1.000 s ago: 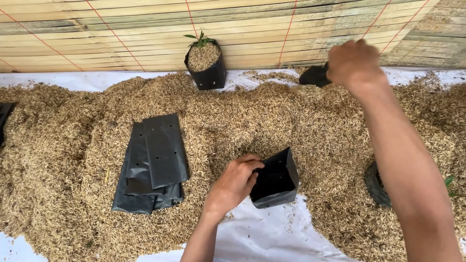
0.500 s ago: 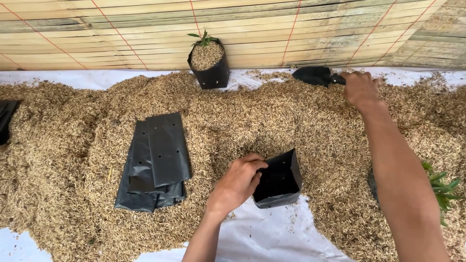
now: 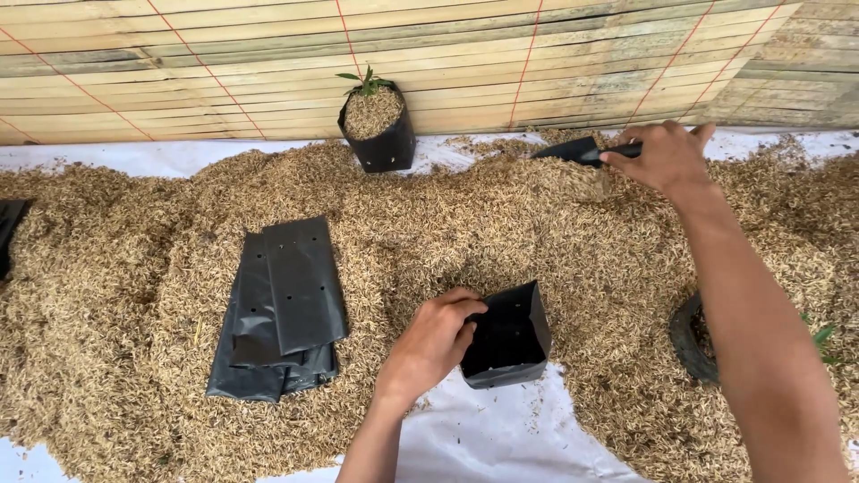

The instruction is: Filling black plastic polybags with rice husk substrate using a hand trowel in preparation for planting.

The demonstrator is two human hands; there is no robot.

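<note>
An open grow bag [image 3: 507,338] is held at its rim by the left hand [image 3: 434,344], right of a stack of flat bags [image 3: 282,309] laid on the husk heap [image 3: 134,295]. Behind, a filled seedling bag [image 3: 378,130] is set against the slatted wall [image 3: 224,63]; a scoop [image 3: 573,150] is gripped by the right hand [image 3: 664,159] at the far right.

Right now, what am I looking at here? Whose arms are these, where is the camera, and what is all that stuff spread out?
There is no machine: these are a person's two bare arms, filmed by a camera worn on their head, looking down. The surface is a white sheet covered with a heap of rice husks, in front of a bamboo-slat wall. The left hand holds open an empty black nursery bag. The right hand grips a small black scoop at the husk pile. A stack of flat black bags lies to the left. A filled bag with a seedling stands by the wall.
</note>
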